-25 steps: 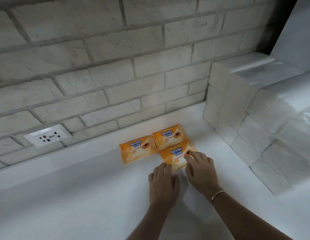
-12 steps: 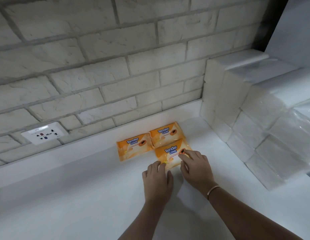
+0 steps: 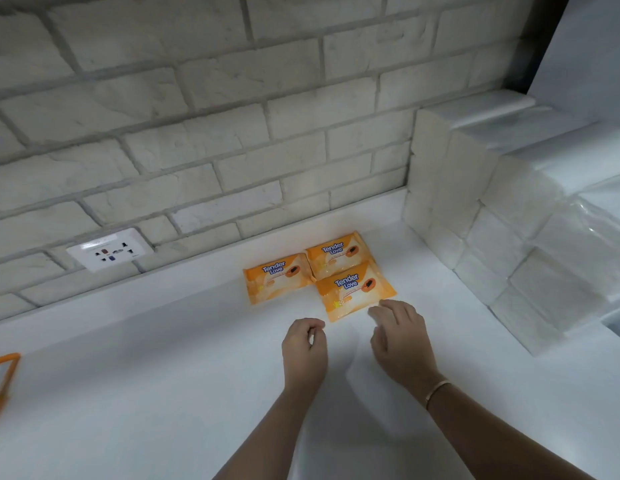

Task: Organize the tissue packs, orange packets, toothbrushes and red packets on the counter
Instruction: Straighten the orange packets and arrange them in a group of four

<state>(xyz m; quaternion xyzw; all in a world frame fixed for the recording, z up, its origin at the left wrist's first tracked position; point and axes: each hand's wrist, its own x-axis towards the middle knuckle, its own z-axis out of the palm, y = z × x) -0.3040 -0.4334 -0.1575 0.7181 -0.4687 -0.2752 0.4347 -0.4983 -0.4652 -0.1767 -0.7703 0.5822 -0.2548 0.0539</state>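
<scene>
Three orange "Tender Love" packets lie flat on the white counter (image 3: 163,393) near the back wall: a left one (image 3: 275,277), a back right one (image 3: 336,252) and a front one (image 3: 353,289) overlapping it. My left hand (image 3: 303,348) hovers just in front of them with fingers loosely curled, holding nothing. My right hand (image 3: 400,336) is beside it, fingertips close to the front packet's near edge, fingers relaxed and empty. White tissue packs (image 3: 492,244) are stacked in stepped rows along the right side.
A brick wall with a white power socket (image 3: 109,249) runs behind the counter. The corner of another orange packet (image 3: 2,382) shows at the far left edge.
Both hands have pulled back off the front orange packet toward me, and their fingers have curled loosely. The packet stays flat where they left it.
</scene>
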